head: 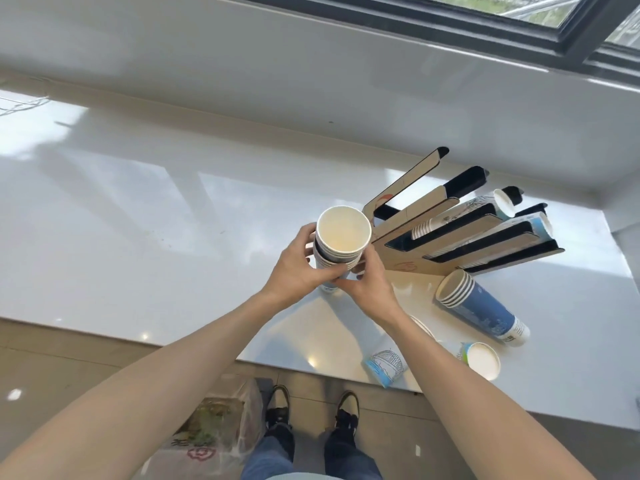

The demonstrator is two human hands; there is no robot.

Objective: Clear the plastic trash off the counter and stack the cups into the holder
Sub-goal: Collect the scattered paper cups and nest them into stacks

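White stone counter (145,209) filled most of the frame, glossy under the light from the window (519,15) at the upper right. At the centre, both hands were closed around a nested stack of paper cups (341,242), held upright with the open mouth of the top cup facing the camera. The left hand (299,271) wrapped the stack from the left side, and the right hand (372,285) clasped it low on the right, fingers curled beneath.

Just right of the stack stood the cardboard cup holder (460,233), its black-edged slots fanning toward the upper right; some slots already carried cups with their rims showing. Below the holder, a second stack of blue cups (481,306) lay on its side on the counter. Near the counter's front edge in the lower right, a single blue printed cup (384,368) lay tipped over, and beside it another cup (481,360) lay with its white mouth showing.

On the tiled floor at the bottom of the frame, a plastic bag (211,431) sat just left of the person's shoes (311,410).
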